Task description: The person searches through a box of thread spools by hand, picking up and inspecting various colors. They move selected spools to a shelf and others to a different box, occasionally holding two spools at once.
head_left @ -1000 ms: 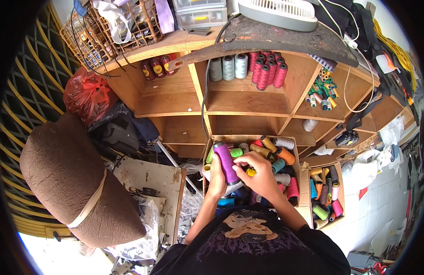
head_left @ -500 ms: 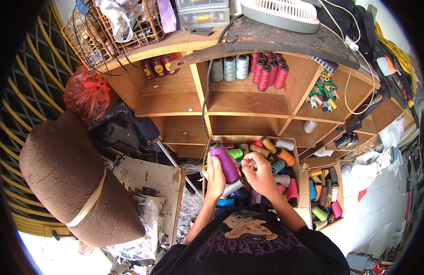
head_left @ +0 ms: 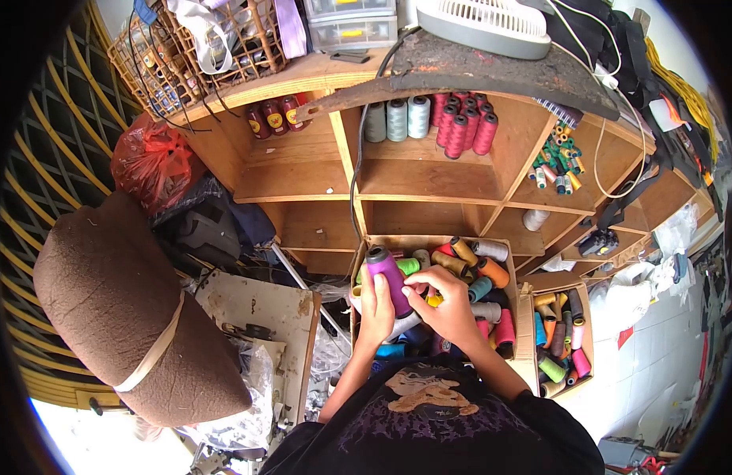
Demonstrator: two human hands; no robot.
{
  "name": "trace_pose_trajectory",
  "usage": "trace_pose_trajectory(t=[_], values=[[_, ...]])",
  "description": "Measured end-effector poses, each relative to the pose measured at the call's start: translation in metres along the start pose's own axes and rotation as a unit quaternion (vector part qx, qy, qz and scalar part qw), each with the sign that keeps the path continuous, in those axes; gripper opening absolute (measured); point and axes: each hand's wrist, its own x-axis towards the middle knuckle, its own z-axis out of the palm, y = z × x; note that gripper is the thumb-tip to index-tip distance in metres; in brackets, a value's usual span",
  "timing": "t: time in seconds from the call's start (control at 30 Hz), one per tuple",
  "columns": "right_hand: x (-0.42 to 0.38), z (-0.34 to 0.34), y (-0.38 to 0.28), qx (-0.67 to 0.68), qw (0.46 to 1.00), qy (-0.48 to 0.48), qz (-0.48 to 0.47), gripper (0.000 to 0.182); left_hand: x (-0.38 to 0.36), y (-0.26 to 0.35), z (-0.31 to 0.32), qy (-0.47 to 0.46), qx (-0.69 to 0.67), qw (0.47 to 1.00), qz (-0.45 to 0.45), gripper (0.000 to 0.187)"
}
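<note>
My left hand is wrapped round a purple thread spool, which it holds tilted, its dark top end up. Close against the spool's right side is my right hand, thumb and forefinger pinched together. Whatever sits in that pinch is too fine to make out. Below both hands stands a cardboard box full of loose spools in many colours, among them an orange spool, a teal spool and a pink spool.
A second cardboard box of spools stands at the right. Behind is a wooden shelf holding crimson spools, pale spools and small green reels. At left are a brown padded roll and a worn table.
My right hand has moved slightly up and left, its pinched fingers now at the purple spool's side. The spool has shifted a little downward in my left hand's hold.
</note>
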Motion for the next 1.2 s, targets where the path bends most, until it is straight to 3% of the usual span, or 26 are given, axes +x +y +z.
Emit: trace_pose_trajectory(t=[0.1,0.2,0.5,0.6,0.77,0.87,0.93,1.0,1.03,1.2], values=[[-0.002,0.000,-0.002,-0.004,1.000,-0.003,0.024,0.011,0.002,0.003,0.001,0.008,0.101,0.990,0.100,0.033],[-0.002,0.000,-0.003,0.003,0.999,-0.020,0.047,0.007,0.001,0.009,0.000,-0.016,0.126,0.986,0.105,0.030],[-0.012,-0.007,0.028,0.098,0.986,-0.061,0.123,0.004,0.000,0.015,0.002,-0.045,-0.023,0.998,0.039,0.029],[-0.013,-0.009,0.034,0.141,0.976,-0.025,0.164,0.007,0.003,0.014,0.000,-0.049,-0.031,0.997,0.048,0.032],[-0.010,-0.017,0.039,0.103,0.971,-0.033,0.214,0.016,0.008,0.012,0.001,-0.034,-0.218,0.972,-0.085,0.046],[-0.005,-0.021,0.034,0.013,0.993,-0.061,0.100,0.016,0.012,0.003,-0.009,-0.048,-0.306,0.942,-0.132,0.050],[-0.002,-0.019,0.035,0.043,0.992,-0.074,0.093,0.008,0.014,0.006,-0.016,-0.063,-0.352,0.926,-0.119,0.048],[0.003,-0.016,0.029,0.077,0.990,-0.090,0.080,0.009,0.015,0.015,-0.024,-0.044,-0.322,0.940,-0.099,0.038],[0.006,-0.014,0.033,0.083,0.987,-0.113,0.077,0.025,0.017,0.016,-0.029,-0.040,-0.293,0.951,-0.089,0.037],[0.027,-0.006,0.048,0.103,0.981,-0.135,0.095,0.030,0.040,0.015,-0.056,-0.004,-0.215,0.975,-0.048,0.044]])
